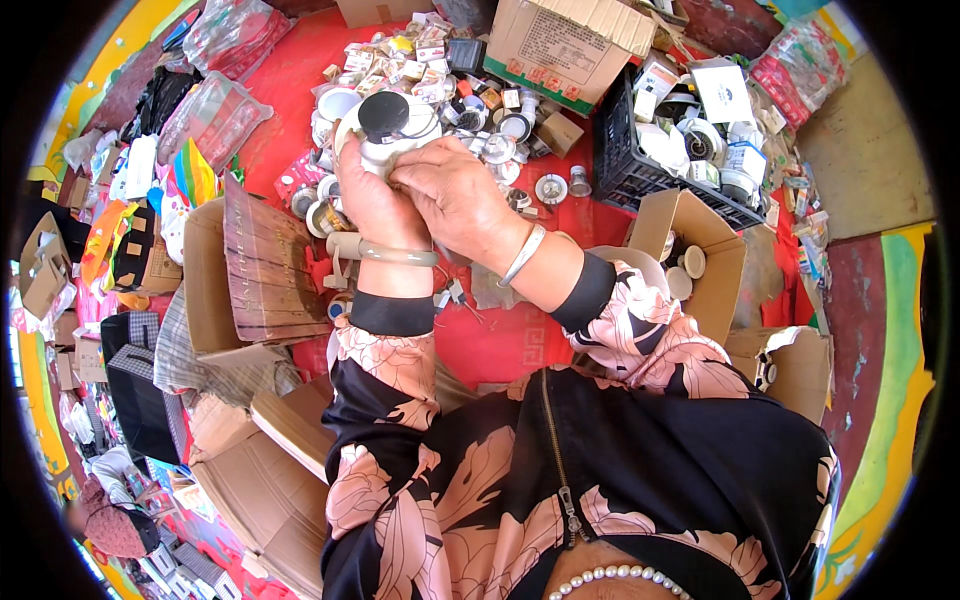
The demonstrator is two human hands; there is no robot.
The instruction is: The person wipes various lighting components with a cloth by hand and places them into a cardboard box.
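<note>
Above the pile, my left hand [378, 205] is closed around a white round light fitting [408, 125] with a flat black disc on its upper side. My right hand [462, 195] crosses in from the right, its fingers pinched together against the near edge of the same fitting. What lies under those fingertips is hidden. A thin dark wire curves by the fitting's right side. Just beyond and around both hands lies a heap of small boxes [430, 50] and round white and silver light fittings [515, 127]. Short cables with small white connectors [457, 292] lie below my wrists.
A black plastic crate [618, 150] of fittings and boxes stands at right, beside an open carton [720, 250] holding round pieces. A large carton [560, 50] stands behind the heap. Opened cartons [205, 270] flank me on the left. Another person [112, 520] is at the far lower left.
</note>
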